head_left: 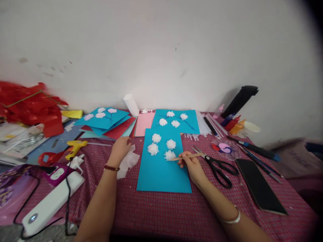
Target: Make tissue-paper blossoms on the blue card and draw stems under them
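Observation:
A blue sheet (pixel 164 174) lies in front of me with several fluffy white paper flowers on it. My right hand (pixel 189 163) pinches a thin wooden stick (pixel 186 157), and its tip touches the lower right flower (pixel 170 155). To the left, my left hand (pixel 121 146) hovers above crumpled white tissue paper (pixel 129 161); its fingers are partly hidden, so its grip cannot be made out. Behind the sheet is another blue sheet (pixel 193 121) with white flowers and painted branches.
Black scissors (pixel 219 168) and a black phone (pixel 259 186) lie at the right, near paint bottles (pixel 237 126). Blue and red cards (pixel 121 129), a yellow glue gun (pixel 75 148) and a white power strip (pixel 52 201) with black cables are at the left.

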